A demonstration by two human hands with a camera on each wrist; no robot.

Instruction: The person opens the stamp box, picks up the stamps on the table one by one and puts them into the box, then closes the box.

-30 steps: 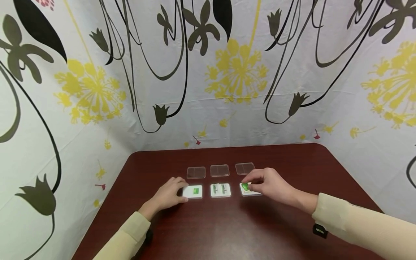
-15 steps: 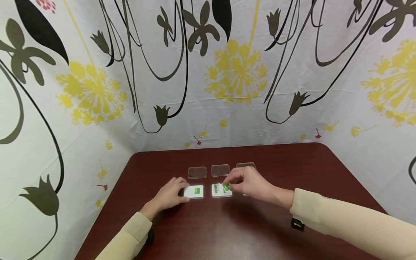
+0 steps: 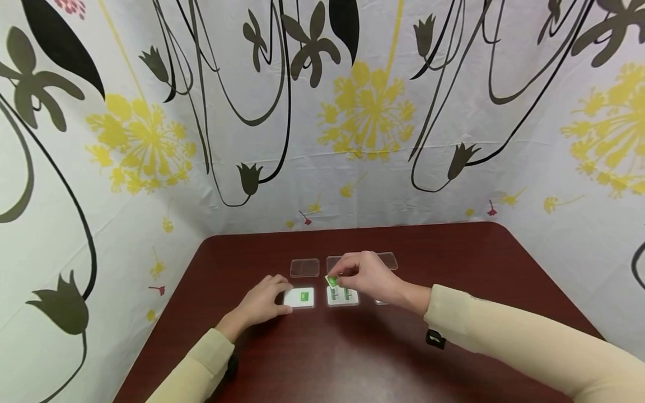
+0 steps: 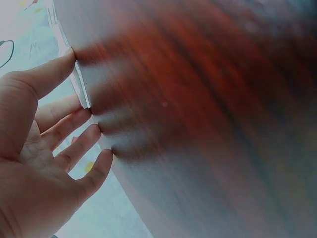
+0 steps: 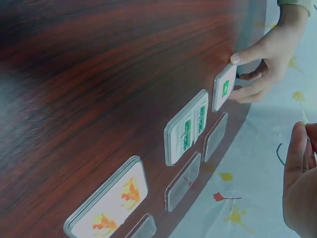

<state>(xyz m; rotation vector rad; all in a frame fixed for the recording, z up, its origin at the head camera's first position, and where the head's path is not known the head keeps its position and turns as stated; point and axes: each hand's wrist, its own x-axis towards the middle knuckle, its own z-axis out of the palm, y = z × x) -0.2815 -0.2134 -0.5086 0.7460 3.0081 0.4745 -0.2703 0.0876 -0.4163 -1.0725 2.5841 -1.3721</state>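
Observation:
In the head view my left hand (image 3: 263, 301) holds the leftmost shallow clear plastic case (image 3: 294, 298) at its left end, thumb at the front edge and fingers at the back. A white card with a green picture shows in that case. My right hand (image 3: 370, 275) pinches a small green-and-white card (image 3: 331, 281) between thumb and fingers, raised above the back of the middle case (image 3: 342, 297). Two pieces with green prints lie side by side there. The rightmost case (image 5: 109, 203), mostly hidden by my right hand in the head view, shows two orange pictures in the right wrist view.
Behind the cases lie clear lids in a row: the left lid (image 3: 304, 268), a middle one partly covered by my right hand, and the right lid (image 3: 388, 260). All sit on a dark red-brown table (image 3: 322, 352), with a patterned cloth (image 3: 322, 123) behind it.
My right hand has moved left from the rightmost case to above the middle one, carrying the small green-and-white card, and has risen slightly. The left hand stays on the leftmost case.

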